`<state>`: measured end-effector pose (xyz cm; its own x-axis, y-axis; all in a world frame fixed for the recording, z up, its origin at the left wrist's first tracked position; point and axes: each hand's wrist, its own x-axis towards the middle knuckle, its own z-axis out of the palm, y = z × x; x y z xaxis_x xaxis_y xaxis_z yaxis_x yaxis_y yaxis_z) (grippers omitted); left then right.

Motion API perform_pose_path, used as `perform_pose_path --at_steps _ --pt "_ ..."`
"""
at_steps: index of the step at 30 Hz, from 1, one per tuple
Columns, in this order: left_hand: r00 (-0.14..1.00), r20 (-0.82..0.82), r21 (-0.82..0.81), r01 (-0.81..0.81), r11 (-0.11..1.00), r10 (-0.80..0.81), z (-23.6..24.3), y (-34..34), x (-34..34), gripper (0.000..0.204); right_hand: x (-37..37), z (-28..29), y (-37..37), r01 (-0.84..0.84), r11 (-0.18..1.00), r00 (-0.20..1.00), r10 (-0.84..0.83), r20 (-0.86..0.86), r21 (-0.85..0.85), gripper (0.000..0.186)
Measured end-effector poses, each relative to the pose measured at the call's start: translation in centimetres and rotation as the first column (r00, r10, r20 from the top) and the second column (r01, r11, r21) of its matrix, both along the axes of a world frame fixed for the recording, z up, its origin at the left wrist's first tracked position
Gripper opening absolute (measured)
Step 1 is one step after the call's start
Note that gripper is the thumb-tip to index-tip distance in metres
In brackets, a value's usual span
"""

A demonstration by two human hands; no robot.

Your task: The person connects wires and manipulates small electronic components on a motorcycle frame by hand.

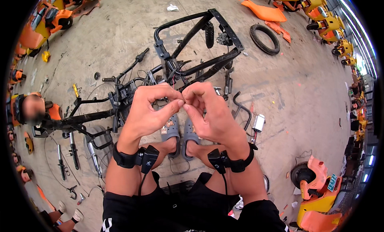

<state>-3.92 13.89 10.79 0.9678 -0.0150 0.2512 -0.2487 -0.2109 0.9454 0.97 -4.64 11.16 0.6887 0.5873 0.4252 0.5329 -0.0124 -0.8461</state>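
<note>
My left hand [154, 110] and my right hand [206, 108] meet in front of me, each closed in a pinch, with thumbs and fingertips nearly touching. Whatever is pinched there is too small to make out. A thin reddish wire [173, 81] shows just above the fingers, by the black tubular scooter frame [180, 70]. This frame lies on the concrete floor beyond my hands, with cables and a handlebar grip [142, 55] about it. A black strap with a small box [148, 158] sits on my left wrist, and a similar boxed strap [219, 160] on my right.
A loose tyre [265, 39] and orange panels [264, 10] lie at the far right. Shock absorbers [73, 151] lie on the left; a silver box [259, 123] lies on the right. An orange-yellow scooter body [320, 200] stands near right. Another person's feet [76, 216] show lower left.
</note>
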Motion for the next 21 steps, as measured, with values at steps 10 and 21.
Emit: perform_pose_path --at_steps 10,21 --pt "0.991 0.119 0.001 -0.055 0.998 0.054 0.5 1.3 0.2 0.006 0.3 -1.1 0.2 0.084 0.974 0.995 -0.070 -0.073 0.210 0.032" --pt "0.958 0.284 0.207 -0.108 0.972 0.046 0.8 0.1 0.2 0.013 0.1 -0.2 0.3 0.068 0.998 0.995 -0.068 0.078 0.011 0.034"
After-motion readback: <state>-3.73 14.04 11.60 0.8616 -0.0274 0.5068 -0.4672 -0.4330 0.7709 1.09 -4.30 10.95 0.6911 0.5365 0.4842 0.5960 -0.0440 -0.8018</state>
